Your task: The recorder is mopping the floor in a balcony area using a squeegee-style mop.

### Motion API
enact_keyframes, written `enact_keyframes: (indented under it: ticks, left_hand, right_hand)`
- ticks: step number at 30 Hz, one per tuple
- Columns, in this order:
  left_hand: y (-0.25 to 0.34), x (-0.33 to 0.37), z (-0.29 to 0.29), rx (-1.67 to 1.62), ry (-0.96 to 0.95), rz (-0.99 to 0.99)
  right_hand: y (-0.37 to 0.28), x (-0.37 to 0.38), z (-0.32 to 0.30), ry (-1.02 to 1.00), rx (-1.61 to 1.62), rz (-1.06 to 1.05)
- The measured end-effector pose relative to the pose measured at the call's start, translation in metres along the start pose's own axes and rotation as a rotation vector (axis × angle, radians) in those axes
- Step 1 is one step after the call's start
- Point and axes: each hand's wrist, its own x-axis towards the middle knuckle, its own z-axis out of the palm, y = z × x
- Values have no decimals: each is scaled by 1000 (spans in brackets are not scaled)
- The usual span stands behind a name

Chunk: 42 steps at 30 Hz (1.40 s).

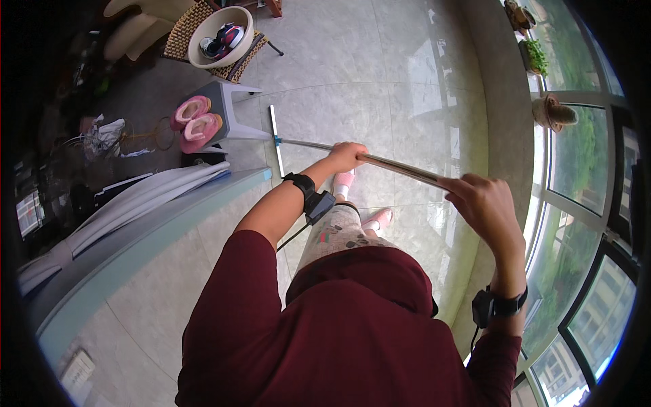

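A floor squeegee [400,168] with a long metal pole slants across in front of my body. Its narrow white head [279,159], joined by a blue piece, lies on the grey tiles beside a stool leg. My left hand [348,156] is closed around the pole partway along, nearer the head. Toward the right, my right hand [478,203] grips the pole's upper end, fingers wrapped round it. Beneath the pole are my feet in pink slippers [381,218].
A grey plastic stool [234,112] carries a pair of pink shoes [196,125]. Behind it, a woven chair [183,30] holds a pale basin [203,60] with shoes inside. Potted plants [536,55] line the window ledge at right. A gathered curtain [135,207] hangs by the sill at left.
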Motion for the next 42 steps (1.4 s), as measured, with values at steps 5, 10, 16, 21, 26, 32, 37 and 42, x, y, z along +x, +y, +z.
enact_keyframes:
  ticks: [5, 10, 16, 21, 26, 32, 37, 42]
  left_hand:
    - [52, 47, 31, -60, 103, 306]
    - [147, 98, 60, -133, 67, 554]
    - [181, 103, 62, -59, 70, 533]
    - [103, 87, 12, 29, 172, 494]
    - [-12, 67, -37, 267, 342, 131]
    - [-59, 77, -59, 393, 189, -65]
    - [36, 103, -17, 209, 115, 53]
    - [138, 131, 35, 30, 166, 419]
  right_hand:
    - [-8, -39, -47, 37, -69, 209]
    - [-27, -85, -83, 86, -192, 304]
    - [-37, -96, -92, 110, -330, 328]
    - [5, -80, -53, 174, 16, 349]
    - [12, -1, 29, 81, 190, 243]
    - [6, 49, 45, 67, 220, 133]
    - [24, -5, -4, 224, 166, 340]
    - [-2, -46, -78, 233, -42, 540]
